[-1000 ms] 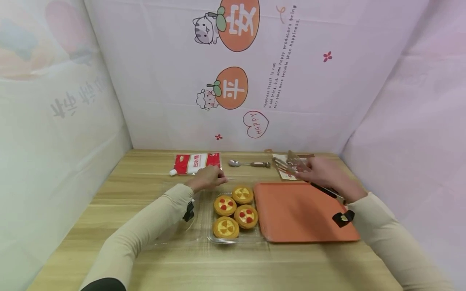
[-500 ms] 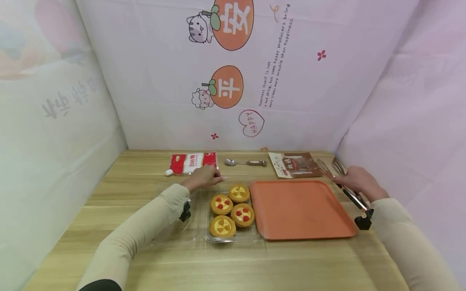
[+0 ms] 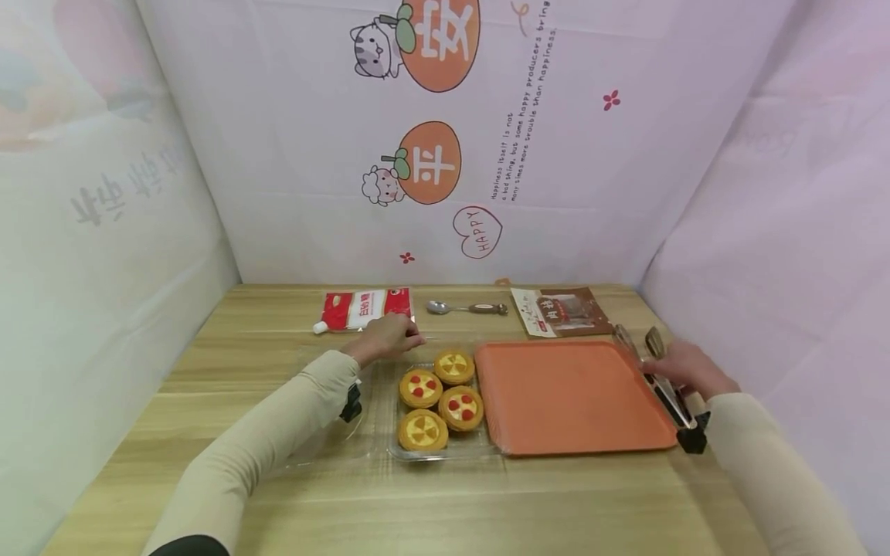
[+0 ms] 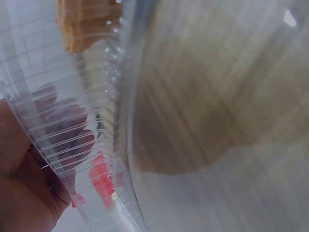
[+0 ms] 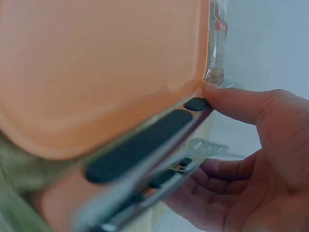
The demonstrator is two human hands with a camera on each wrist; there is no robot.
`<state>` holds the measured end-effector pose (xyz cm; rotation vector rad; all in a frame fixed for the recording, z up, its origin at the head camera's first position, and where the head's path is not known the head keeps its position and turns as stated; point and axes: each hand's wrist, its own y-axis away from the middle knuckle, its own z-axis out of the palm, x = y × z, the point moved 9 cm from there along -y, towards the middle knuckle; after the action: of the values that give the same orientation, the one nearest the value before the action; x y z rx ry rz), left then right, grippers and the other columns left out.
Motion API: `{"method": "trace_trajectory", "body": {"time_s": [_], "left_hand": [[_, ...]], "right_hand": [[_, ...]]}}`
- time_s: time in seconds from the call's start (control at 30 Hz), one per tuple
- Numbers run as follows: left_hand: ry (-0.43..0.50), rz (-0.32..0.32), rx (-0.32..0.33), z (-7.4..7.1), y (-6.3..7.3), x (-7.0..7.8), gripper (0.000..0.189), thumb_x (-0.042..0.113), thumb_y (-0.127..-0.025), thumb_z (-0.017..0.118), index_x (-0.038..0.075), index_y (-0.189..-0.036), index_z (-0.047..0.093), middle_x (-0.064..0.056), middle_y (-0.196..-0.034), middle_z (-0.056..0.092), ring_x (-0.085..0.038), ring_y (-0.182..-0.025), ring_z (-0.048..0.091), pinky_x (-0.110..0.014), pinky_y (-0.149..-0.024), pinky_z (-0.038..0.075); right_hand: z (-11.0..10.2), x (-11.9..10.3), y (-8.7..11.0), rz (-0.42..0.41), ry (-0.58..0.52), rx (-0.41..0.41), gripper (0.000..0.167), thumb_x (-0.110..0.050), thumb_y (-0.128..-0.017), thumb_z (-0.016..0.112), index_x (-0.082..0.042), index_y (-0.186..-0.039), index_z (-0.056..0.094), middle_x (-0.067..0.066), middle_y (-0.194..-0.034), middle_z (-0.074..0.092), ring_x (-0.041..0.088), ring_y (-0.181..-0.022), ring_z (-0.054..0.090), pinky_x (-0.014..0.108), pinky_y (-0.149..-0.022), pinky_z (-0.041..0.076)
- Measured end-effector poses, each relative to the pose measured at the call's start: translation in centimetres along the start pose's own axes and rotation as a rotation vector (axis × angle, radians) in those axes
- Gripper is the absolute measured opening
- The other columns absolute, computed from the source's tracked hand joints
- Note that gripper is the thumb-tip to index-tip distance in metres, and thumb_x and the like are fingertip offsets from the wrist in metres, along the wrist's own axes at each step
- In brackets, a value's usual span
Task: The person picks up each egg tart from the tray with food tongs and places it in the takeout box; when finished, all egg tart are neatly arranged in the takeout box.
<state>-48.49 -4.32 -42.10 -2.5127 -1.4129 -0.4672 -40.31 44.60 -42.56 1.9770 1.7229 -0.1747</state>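
Observation:
Several egg tarts [image 3: 422,388], some topped with red pieces, sit in a clear plastic container [image 3: 417,455] whose lid lies folded out to the left. My left hand [image 3: 389,337] is at the container's far side. In the left wrist view its curled fingers [image 4: 72,137] show through the ribbed clear plastic, at its edge. My right hand [image 3: 688,367] holds metal tongs [image 3: 670,398] with dark grips beside the right edge of the orange tray [image 3: 577,398]. In the right wrist view the thumb is on one arm of the tongs and the fingers are at the other.
Along the back of the wooden table [image 3: 445,510] lie a red and white spouted pouch [image 3: 366,308], a spoon [image 3: 467,308] and a brown packet [image 3: 560,312]. Printed cloth walls [image 3: 570,232] close in the back and both sides.
My right hand has carried the tongs from above the brown packet and tray to the tray's right side, then lower. My left hand has stayed by the container.

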Motion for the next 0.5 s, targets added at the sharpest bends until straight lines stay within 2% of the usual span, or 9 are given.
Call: {"method": "trace_trajectory", "body": {"time_s": [0.1, 0.23, 0.33, 0.5], "left_hand": [[0.005, -0.005, 0.000, 0.0, 0.0, -0.1, 0.026, 0.030, -0.097, 0.063, 0.010, -0.086, 0.075, 0.004, -0.069, 0.063, -0.012, -0.062, 0.052, -0.028, -0.056, 0.041], [0.011, -0.001, 0.000, 0.1, 0.0, -0.1, 0.026, 0.030, -0.097, 0.062, 0.010, -0.086, 0.075, 0.004, -0.069, 0.063, -0.012, -0.061, 0.052, -0.027, -0.056, 0.041], [0.011, 0.006, -0.004, 0.4, 0.0, -0.1, 0.027, 0.030, -0.097, 0.062, 0.010, -0.086, 0.075, 0.003, -0.069, 0.063, -0.012, -0.061, 0.052, -0.027, -0.056, 0.041], [0.012, 0.009, -0.005, 0.4, 0.1, 0.0, 0.027, 0.031, -0.097, 0.062, 0.011, -0.085, 0.074, 0.004, -0.066, 0.061, -0.011, -0.060, 0.051, -0.027, -0.055, 0.040]], "right_hand": [[0.2, 0.0, 0.0, 0.008, -0.015, -0.008, 0.039, -0.034, -0.090, 0.063, 0.002, -0.086, 0.049, 0.013, -0.079, 0.050, 0.025, -0.068, 0.056, 0.042, -0.059, 0.056], [-0.2, -0.2, 0.2, -0.003, -0.005, 0.024, 0.037, -0.033, -0.089, 0.064, 0.000, -0.082, 0.047, 0.013, -0.078, 0.051, 0.024, -0.067, 0.058, 0.041, -0.058, 0.056], [-0.1, 0.1, 0.5, 0.003, -0.009, 0.030, 0.042, -0.034, -0.089, 0.065, 0.004, -0.088, 0.048, 0.015, -0.080, 0.051, 0.025, -0.067, 0.058, 0.042, -0.057, 0.055], [0.9, 1.1, 0.4, 0.024, -0.023, 0.012, 0.038, -0.037, -0.089, 0.064, -0.005, -0.079, 0.046, 0.007, -0.072, 0.043, 0.022, -0.064, 0.052, 0.041, -0.058, 0.054]]}}
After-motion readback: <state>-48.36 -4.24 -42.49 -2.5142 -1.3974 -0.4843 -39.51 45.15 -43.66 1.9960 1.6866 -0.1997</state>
